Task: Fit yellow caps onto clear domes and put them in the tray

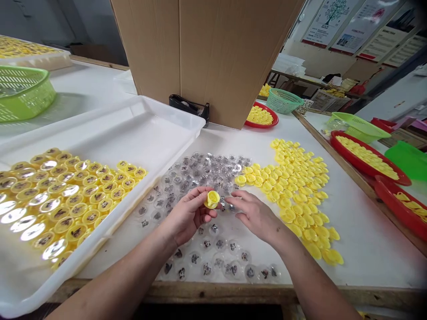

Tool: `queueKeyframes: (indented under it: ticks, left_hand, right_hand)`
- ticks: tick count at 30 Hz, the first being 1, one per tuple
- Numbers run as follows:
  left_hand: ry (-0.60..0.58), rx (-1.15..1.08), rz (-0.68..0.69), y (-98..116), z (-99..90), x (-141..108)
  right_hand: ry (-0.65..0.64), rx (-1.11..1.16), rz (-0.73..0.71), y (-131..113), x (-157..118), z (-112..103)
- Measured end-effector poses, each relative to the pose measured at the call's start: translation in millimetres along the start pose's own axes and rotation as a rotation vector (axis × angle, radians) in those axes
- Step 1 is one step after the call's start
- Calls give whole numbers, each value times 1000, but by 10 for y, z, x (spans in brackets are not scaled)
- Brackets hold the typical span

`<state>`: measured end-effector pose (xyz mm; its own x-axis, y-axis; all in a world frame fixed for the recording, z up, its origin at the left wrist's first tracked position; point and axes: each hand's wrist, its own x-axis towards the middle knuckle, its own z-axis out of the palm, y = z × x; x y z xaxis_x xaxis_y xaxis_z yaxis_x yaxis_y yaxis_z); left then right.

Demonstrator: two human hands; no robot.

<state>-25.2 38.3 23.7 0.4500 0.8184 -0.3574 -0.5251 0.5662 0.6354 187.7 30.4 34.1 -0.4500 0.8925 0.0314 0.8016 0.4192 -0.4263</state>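
Observation:
Between the thumb and fingers of my left hand (195, 211) is a small yellow round plastic piece (212, 200), its hollow side facing up. My right hand (251, 211) is just to its right, fingers spread and apart from the piece, above the clear discs; nothing shows in it. Clear plastic discs (207, 171) with small dark printed figures lie in a spread under and around both hands. To the right is a large spread of loose yellow pieces (300, 178) of the same kind.
At left a white tray (176, 122) holds rows of yellow pieces with printed clear discs (80, 193). A cardboard box (207, 58) and a black tape dispenser (189, 106) stand behind. Red trays (403, 178) and green baskets (23, 100) sit at the sides.

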Motion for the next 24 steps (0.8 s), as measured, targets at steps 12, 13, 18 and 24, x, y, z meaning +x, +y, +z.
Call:
queueKeyframes:
  ticks: [12, 13, 18, 24]
  left_hand:
    - [-12, -5, -50, -38, -22, -4]
    - [-19, 3, -59, -45, -17, -6]
    - [-49, 28, -87, -104, 1, -16]
    - [-96, 101, -102, -149, 20, -40]
  right_hand:
    - [121, 316, 144, 87, -167, 60]
    - [137, 364, 161, 80, -193, 39]
    - [173, 666, 225, 27, -273, -3]
    - [119, 1178, 213, -116, -230, 50]
